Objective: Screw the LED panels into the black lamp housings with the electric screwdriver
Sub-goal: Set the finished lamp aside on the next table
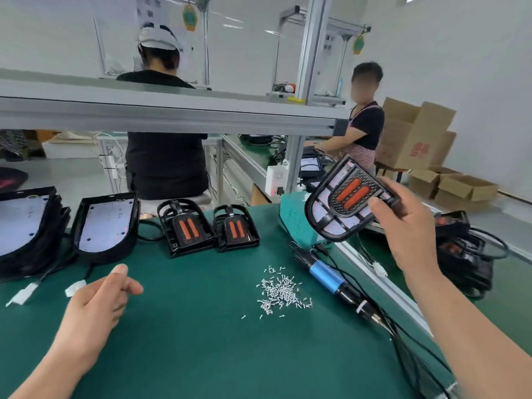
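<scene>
Right hand [408, 226] holds a lamp housing [345, 200] aloft (left hand [98, 300] idle).

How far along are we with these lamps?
Looks done: the lamp in the right hand, raised near a pile of units at right. In hand: nothing being screwed; the electric screwdriver lies on the mat, left hand empty. Left: housings with LED panels, two black frames, loose screws.

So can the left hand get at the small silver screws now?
Probably yes: the left hand holds nothing, and only bare green mat lies between it and the small silver screws.
</scene>
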A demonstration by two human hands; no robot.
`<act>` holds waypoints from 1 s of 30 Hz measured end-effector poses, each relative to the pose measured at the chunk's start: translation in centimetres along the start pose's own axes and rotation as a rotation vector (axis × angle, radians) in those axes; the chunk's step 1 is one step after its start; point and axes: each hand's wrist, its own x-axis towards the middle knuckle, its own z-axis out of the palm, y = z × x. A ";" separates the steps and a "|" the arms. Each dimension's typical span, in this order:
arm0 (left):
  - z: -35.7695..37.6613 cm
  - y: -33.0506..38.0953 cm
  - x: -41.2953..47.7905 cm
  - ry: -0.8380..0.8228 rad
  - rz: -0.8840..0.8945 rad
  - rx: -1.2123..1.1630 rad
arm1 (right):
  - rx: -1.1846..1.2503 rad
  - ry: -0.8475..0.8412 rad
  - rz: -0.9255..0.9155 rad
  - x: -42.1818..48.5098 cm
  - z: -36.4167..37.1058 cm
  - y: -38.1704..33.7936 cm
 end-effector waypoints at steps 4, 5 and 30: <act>0.0 -0.3 0.1 -0.013 -0.001 -0.004 | -0.110 0.232 0.125 3.5 -3.1 4.2; 0.0 -0.3 0.2 -0.014 -0.003 -0.003 | -0.121 0.302 0.163 4.4 -3.7 5.3; -0.8 -0.5 0.5 -0.053 -0.020 -0.070 | -1.006 0.067 0.003 4.6 -6.2 12.0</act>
